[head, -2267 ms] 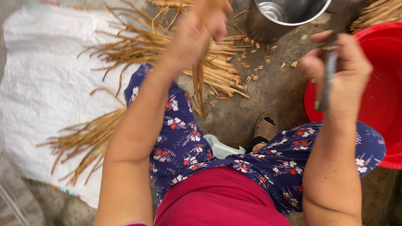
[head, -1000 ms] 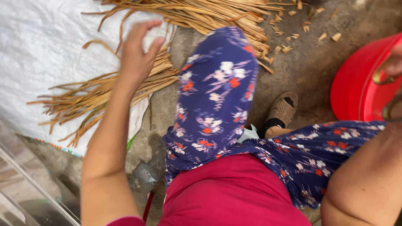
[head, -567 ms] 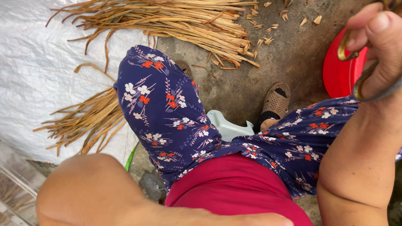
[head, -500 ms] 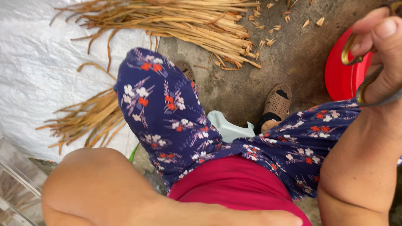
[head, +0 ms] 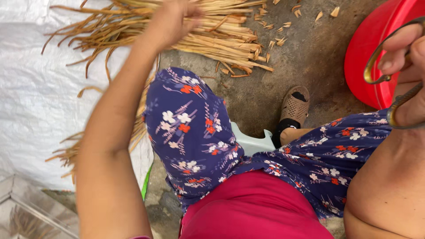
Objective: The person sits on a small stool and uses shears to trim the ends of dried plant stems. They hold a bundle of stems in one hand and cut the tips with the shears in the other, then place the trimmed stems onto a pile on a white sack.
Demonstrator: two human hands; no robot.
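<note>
Dried plant stalks [head: 212, 33] lay heaped at upper centre, within reach of the left hand [head: 170, 20], whose blurred grip closed among them. The right hand [head: 405, 75], at the right edge, kept its fingers hooked through metal scissor handles [head: 380, 66], ready beside the red basin [head: 369, 53].

red basin [head: 369, 66] | white sheet [head: 31, 102] | brown sandal [head: 294, 106] | pale stool [head: 250, 141]

1. Loose navy trousers [head: 195, 132] printed with white and red-orange flowers are being worn on both legs.
2. A plain magenta-red top [head: 252, 208] is being worn above them.
3. A tan perforated slip-on shoe [head: 294, 106] is being worn over a dark sock [head: 283, 126].
4. Both arms are being left bare, unsleeved.
</note>
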